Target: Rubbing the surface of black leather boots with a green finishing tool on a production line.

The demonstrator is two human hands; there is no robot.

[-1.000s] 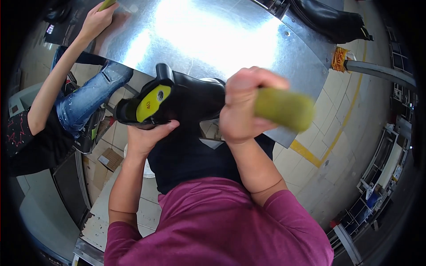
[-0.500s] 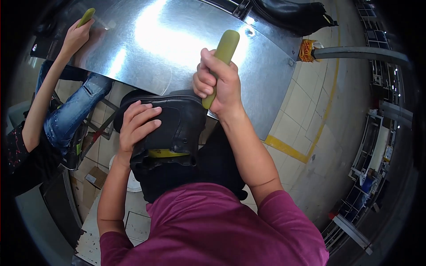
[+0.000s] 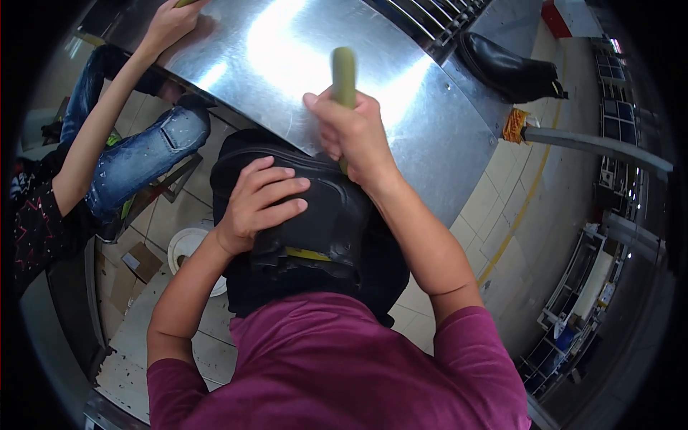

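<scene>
The right hand [image 3: 358,136] is closed in a fist around a green-handled tool [image 3: 345,75], handle pointing up and away over the table, its working end hidden behind the fingers where it meets the black boot [image 3: 315,222]. The left hand [image 3: 258,204] lies spread on the boot's upper, fingers pressing it down against the person's lap at the near edge of the metal table [image 3: 287,57]; it braces rather than clasps. Judged from this, the step in hand is working the tool along the boot's far edge, and the next move calls for a firm brace and a steady tool angle so the tip does not slip. Compared with one second earlier, the boot has been turned from sole-up, yellow patch showing, to upper-up, and the tool has swung from sideways to upright. A second boot [image 3: 512,68] stands at the table's far corner; a co-worker's hand [image 3: 168,25] rests on the table at upper left.
</scene>
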